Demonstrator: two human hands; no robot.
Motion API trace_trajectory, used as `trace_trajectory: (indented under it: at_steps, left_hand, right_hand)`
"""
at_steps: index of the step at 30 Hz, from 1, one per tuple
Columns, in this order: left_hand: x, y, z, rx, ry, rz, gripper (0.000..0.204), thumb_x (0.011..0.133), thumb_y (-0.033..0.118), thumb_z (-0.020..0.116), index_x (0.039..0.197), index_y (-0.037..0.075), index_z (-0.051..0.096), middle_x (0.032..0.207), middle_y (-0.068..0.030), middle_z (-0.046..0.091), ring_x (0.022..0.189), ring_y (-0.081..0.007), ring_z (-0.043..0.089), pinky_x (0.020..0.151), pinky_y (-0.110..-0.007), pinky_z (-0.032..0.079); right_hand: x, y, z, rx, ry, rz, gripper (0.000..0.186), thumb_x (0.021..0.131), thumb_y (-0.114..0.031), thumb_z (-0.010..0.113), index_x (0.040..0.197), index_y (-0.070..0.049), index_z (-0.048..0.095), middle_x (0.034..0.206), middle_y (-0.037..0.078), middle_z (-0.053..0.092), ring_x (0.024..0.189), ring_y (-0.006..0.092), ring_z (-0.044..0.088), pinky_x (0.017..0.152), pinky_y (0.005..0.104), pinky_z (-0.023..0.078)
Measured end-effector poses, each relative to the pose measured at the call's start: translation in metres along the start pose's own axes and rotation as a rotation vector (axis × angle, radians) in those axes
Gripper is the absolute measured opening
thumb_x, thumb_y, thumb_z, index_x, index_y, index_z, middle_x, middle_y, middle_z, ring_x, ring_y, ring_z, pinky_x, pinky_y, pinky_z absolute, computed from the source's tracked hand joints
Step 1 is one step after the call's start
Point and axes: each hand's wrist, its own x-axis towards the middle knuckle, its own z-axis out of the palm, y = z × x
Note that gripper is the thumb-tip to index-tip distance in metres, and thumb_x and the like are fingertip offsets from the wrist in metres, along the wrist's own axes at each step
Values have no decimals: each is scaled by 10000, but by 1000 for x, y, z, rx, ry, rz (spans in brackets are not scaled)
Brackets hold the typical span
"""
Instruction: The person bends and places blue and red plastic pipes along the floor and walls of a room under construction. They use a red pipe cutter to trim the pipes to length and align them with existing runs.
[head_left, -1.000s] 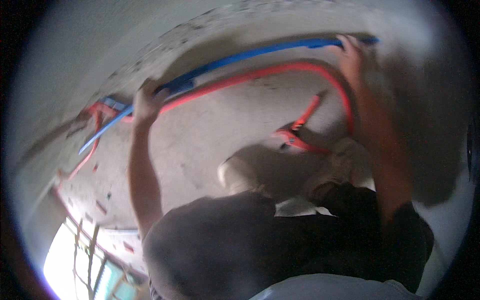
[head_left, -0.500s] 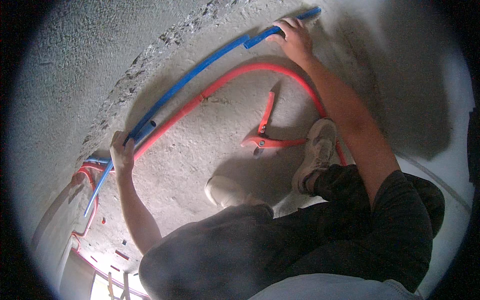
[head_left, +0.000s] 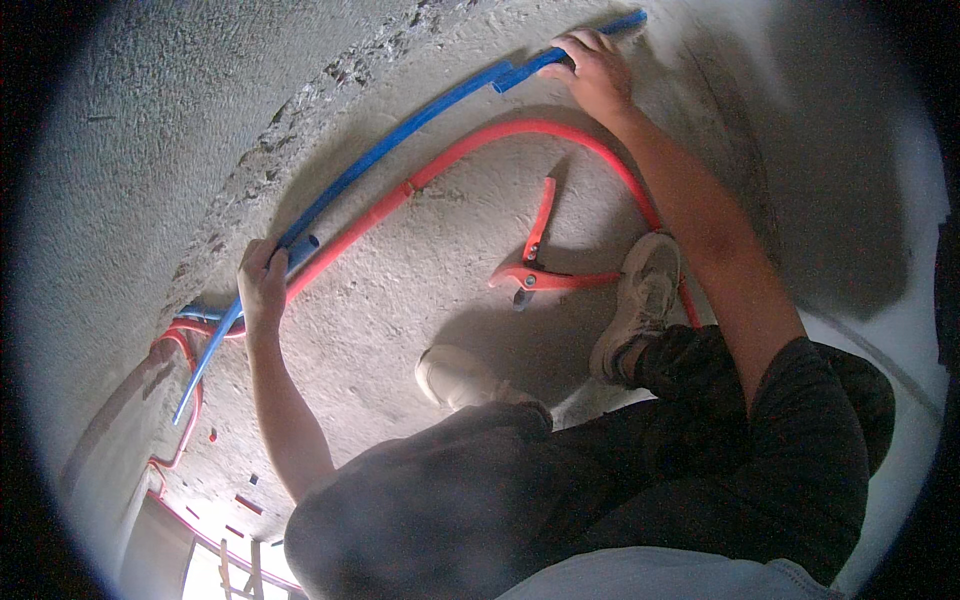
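Note:
My left hand [head_left: 263,287] is closed round a long blue pipe [head_left: 385,142] at the left, its thumb along the pipe. Under that hand runs another blue pipe [head_left: 303,253], whose open end points up and to the right. My right hand [head_left: 590,68] grips a shorter blue pipe [head_left: 522,72] at the far side. The near end of this shorter pipe lies beside the far end of the long one, slightly overlapping it. Below both, a red pipe [head_left: 455,155] curves across the floor. A red-handled pipe cutter [head_left: 545,278] lies spread open between the red pipe and my shoe.
A rough grey wall [head_left: 150,130] with a chipped lower edge rises on the left. More red pipes [head_left: 197,395] bend along its foot. My shoes [head_left: 640,300] stand on the concrete floor [head_left: 370,300]. Small scraps [head_left: 248,504] lie at lower left.
My left hand has shifted a little up and right with the long blue pipe, whose far end now overlaps the shorter pipe slightly more. My right hand keeps its hold; the view shifted slightly.

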Motion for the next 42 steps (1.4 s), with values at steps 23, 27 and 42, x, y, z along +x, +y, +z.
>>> trace_trajectory:
  at_steps: [23,27,42]
  left_hand:
    - [-6,7,20,64,144,-124,360,887,375,644,1123,127,756,1076,-129,719,1068,-354,653,998,-487,386]
    - [-13,6,19,98,182,-122,356,878,382,649,1116,144,762,1040,-112,713,1063,-340,654,981,-485,398]
    - [-11,11,19,87,242,-116,358,873,391,652,1093,133,769,1047,-94,726,1055,-315,662,961,-465,407]
  right_hand:
    - [3,6,-2,13,-182,32,450,911,-351,768,1267,-89,682,1258,151,654,1160,412,583,1008,497,458]
    - [6,-7,-4,-19,-246,67,440,930,-354,751,1276,-92,676,1288,152,645,1198,415,569,1026,495,457]
    - [6,-12,-15,-39,-274,59,476,921,-351,755,1314,-102,652,1333,130,628,1247,391,552,1069,490,440]
